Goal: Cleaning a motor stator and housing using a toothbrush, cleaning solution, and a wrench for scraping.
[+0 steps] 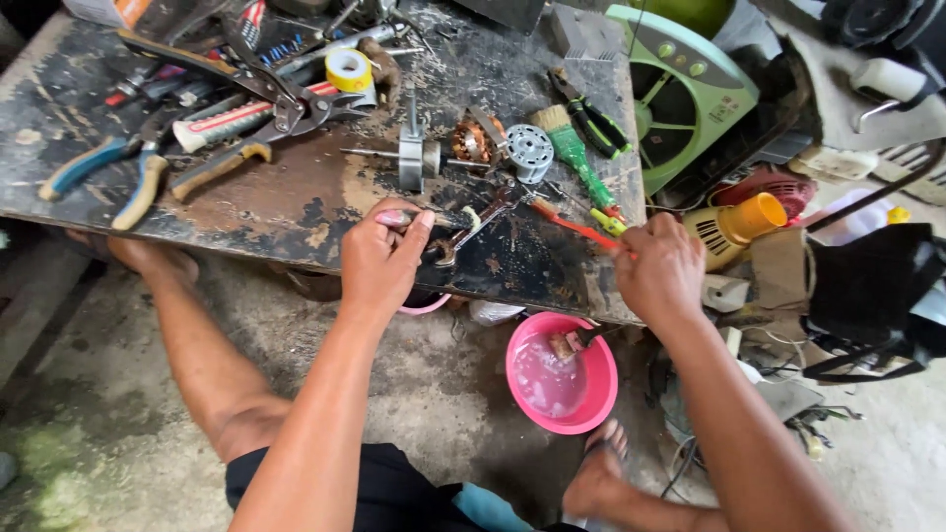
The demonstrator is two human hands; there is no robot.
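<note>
My left hand (382, 258) rests on the front of a dark, worn workbench (296, 202) and pinches a small metal part (448, 225) against the top. My right hand (658, 268) grips the handle of a thin red screwdriver (572, 225), whose shaft points left toward the held part. Just behind them lie a motor rotor on a shaft (412, 158), a copper-wound coil (473, 141) and a round silver housing (529, 153).
Pliers with blue grips (108, 167), big tin snips (246, 84), a yellow tape roll (349, 69) and a green brush (576, 158) crowd the bench. A pink bowl of liquid with a brush (562, 374) stands on the floor. A green fan (680, 89) and clutter lie right.
</note>
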